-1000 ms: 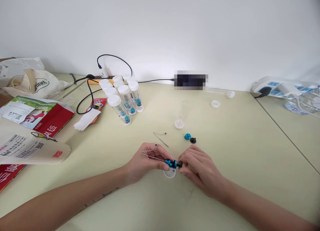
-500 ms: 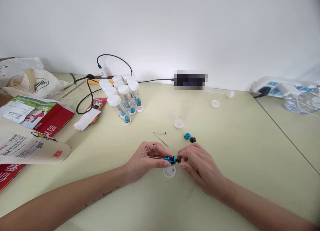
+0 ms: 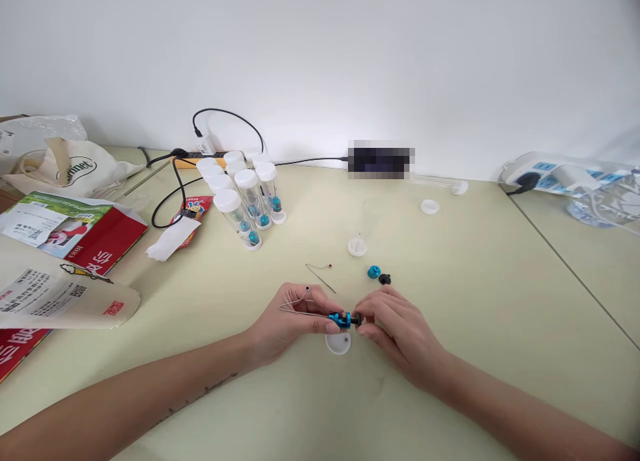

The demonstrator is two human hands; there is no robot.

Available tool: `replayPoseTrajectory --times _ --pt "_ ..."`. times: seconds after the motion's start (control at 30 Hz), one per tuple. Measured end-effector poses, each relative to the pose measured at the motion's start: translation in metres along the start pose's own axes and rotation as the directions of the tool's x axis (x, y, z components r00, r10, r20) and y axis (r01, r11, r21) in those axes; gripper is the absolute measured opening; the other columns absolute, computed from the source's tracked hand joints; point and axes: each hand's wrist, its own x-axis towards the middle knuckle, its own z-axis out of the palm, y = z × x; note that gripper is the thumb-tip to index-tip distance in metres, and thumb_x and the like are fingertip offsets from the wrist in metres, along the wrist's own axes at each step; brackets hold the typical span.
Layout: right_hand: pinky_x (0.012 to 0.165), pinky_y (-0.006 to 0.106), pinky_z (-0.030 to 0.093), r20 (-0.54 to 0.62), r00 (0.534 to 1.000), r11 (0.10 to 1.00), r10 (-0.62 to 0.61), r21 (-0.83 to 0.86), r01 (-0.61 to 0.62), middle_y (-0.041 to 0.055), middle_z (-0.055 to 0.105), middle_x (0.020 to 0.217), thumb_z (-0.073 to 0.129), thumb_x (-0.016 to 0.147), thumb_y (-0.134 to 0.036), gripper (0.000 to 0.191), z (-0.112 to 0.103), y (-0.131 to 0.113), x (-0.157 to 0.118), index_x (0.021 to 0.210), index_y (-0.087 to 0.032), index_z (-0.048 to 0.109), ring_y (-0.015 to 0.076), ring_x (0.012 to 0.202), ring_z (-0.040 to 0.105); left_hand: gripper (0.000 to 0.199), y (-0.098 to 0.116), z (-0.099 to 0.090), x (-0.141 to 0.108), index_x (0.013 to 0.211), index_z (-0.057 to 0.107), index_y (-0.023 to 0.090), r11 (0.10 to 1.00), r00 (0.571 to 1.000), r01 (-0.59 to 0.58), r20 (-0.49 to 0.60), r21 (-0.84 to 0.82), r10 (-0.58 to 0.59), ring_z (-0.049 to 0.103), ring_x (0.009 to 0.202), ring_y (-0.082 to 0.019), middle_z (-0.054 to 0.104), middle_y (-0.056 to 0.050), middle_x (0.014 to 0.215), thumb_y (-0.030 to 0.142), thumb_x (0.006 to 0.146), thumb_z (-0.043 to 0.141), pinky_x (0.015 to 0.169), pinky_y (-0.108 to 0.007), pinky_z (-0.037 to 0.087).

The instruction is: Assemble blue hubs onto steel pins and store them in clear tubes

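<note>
Between thumb and fingers, my left hand holds a small blue metal part, from which a thin bent wire runs back over the palm. My right hand pinches a black knob at the right end of the blue part. Below them lies a white cap with a small dark dot in it. A blue round piece and a black piece sit beyond my right hand. Another bent wire with a red tip lies beyond my left hand.
Clear tubes with white caps stand at the back left, near a black cable and a red packet. A white cap with a pin, another cap and a lying tube are farther back. Boxes and a cup fill the left.
My right fingers have shifted slightly around the black knob, which shows at a different angle. My left hand keeps its hold on the blue part.
</note>
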Motion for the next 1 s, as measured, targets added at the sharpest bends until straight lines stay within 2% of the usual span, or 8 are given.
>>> replayPoseTrajectory --times 0.1,0.23,0.3,0.6,0.8,0.9,1.0 --pt "0.068 0.032 0.038 0.018 1.0 1.0 0.011 0.009 -0.011 0.0031 0.058 0.074 0.025 0.099 -0.038 0.036 -0.0009 -0.0012 -0.0004 0.088 -0.018 0.052 0.0136 0.065 0.049 0.016 -0.0004 -0.0006 0.0004 0.078 0.073 0.016 1.0 1.0 -0.002 -0.009 -0.009 0.002 0.063 0.077 -0.013 0.066 -0.003 0.078 0.012 0.063 0.077 0.072 -0.024 0.049" --pt "0.072 0.033 0.039 0.019 1.0 0.999 0.023 0.024 -0.023 0.0056 0.06 0.084 0.02 0.098 -0.043 0.042 -0.0029 -0.0033 -0.0014 0.111 -0.017 0.051 0.0154 0.073 0.051 0.016 0.0005 -0.0001 0.0009 0.078 0.072 0.016 0.999 1.0 -0.003 -0.029 -0.038 0.002 0.064 0.078 -0.015 0.066 -0.002 0.079 0.012 0.064 0.077 0.077 -0.028 0.05" --pt "0.073 0.033 0.039 0.023 1.0 0.999 0.009 0.04 -0.01 0.0049 0.059 0.083 0.02 0.099 -0.042 0.041 -0.0035 -0.0036 -0.0025 0.114 -0.018 0.05 0.0154 0.073 0.052 0.016 0.0013 0.0006 0.0009 0.078 0.072 0.016 0.999 1.0 -0.003 -0.031 -0.044 0.001 0.064 0.078 -0.015 0.066 -0.002 0.079 0.011 0.064 0.076 0.077 -0.029 0.05" --pt "0.074 0.035 0.038 0.041 0.998 0.998 0.041 0.045 -0.043 0.0063 0.059 0.086 0.018 0.098 -0.045 0.045 -0.0046 -0.0037 -0.0036 0.114 -0.018 0.05 0.0168 0.073 0.05 0.015 0.0011 0.0006 0.0009 0.077 0.072 0.016 0.998 1.0 -0.014 -0.026 -0.056 0.013 0.064 0.079 -0.015 0.066 -0.002 0.079 0.011 0.064 0.076 0.077 -0.028 0.05" --pt "0.069 0.033 0.037 0.034 0.999 0.999 0.043 0.003 -0.043 0.0044 0.057 0.076 0.019 0.098 -0.043 0.043 -0.0041 -0.0043 -0.0017 0.1 -0.017 0.054 0.0159 0.068 0.049 0.016 0.0012 0.0005 0.0001 0.077 0.072 0.016 0.999 1.0 -0.005 -0.025 -0.049 0.004 0.064 0.077 -0.015 0.066 -0.002 0.078 0.012 0.063 0.077 0.076 -0.029 0.05" --pt "0.067 0.031 0.036 0.04 0.999 0.999 0.027 -0.034 -0.026 0.0029 0.057 0.071 0.026 0.098 -0.037 0.034 -0.0026 -0.0042 -0.0005 0.087 -0.017 0.053 0.0141 0.063 0.047 0.017 0.0023 0.0012 -0.0001 0.076 0.073 0.016 0.999 1.0 0.015 -0.02 -0.031 -0.015 0.063 0.076 -0.015 0.066 -0.003 0.077 0.013 0.061 0.078 0.074 -0.028 0.05" --pt "0.065 0.029 0.037 0.032 0.999 0.998 -0.001 -0.065 0.003 0.0015 0.058 0.071 0.037 0.096 -0.028 0.02 -0.0012 -0.0042 0.0013 0.087 -0.018 0.052 0.0127 0.061 0.048 0.017 0.003 0.0017 0.0001 0.075 0.073 0.016 1.0 0.999 0.018 -0.026 -0.017 -0.019 0.063 0.077 -0.015 0.066 -0.003 0.077 0.014 0.06 0.079 0.073 -0.027 0.048"
